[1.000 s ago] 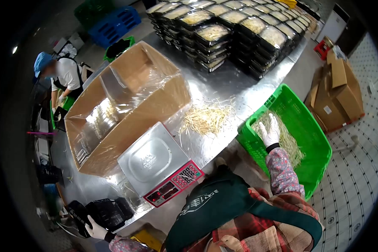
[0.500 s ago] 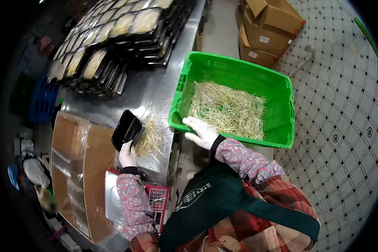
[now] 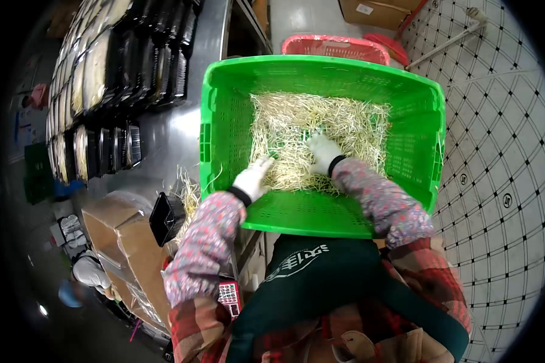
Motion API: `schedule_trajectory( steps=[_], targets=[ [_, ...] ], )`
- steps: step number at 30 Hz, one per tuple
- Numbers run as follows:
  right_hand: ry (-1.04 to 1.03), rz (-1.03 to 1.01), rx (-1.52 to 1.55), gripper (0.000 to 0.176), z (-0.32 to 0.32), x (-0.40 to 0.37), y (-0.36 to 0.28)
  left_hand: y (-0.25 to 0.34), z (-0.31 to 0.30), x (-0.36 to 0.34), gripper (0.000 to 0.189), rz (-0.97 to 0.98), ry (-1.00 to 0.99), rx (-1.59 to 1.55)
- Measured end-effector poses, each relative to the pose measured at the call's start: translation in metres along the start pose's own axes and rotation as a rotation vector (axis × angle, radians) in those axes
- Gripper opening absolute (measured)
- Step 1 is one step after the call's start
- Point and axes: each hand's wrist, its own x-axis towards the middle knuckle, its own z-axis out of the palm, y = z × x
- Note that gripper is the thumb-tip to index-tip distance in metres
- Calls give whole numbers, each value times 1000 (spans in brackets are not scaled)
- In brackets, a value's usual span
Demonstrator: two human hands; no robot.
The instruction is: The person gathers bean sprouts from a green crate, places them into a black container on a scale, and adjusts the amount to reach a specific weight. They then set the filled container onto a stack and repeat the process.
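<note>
Left fingers (image 3: pixel 264 162) loosely parted, right fingers (image 3: pixel 316 143) blurred — both against sprouts (image 3: pixel 357 124)

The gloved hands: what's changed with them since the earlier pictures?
The left hand has let go of the black tray, which sits beside the loose sprouts on the table, and moved right, into the green basket. The right hand, at the basket's near rim half a second ago, has moved inward to the sprouts inside. The stacked packs stay on the table.
</note>
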Motion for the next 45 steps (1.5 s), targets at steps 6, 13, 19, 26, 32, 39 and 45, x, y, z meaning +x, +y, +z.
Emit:
schedule_trajectory(
  steps=[6,13,19,26,32,39,45],
  targets=[
    [178,-73,-222,67,93,37,-32,-19,64,69,132,-216,-395,240],
    [74,-92,288,43,106,42,-1,-45,104,103,73,-140,-245,177],
    [130,-99,116,76,-20,57,41,-12,-14,148,97,87,81,294],
    [93,-26,-50,92,7,85,8,-28,27,166,129,-276,-280,348],
    [128,-149,309,73,-2,56,24,-65,29,139,63,-253,-173,-265],
    [230,38,-1,91,-26,148,47,-89,26,225,74,-232,180,97],
    [56,-89,-13,112,40,36,11,-55,95,85,123,-43,73,85]
  ],
)
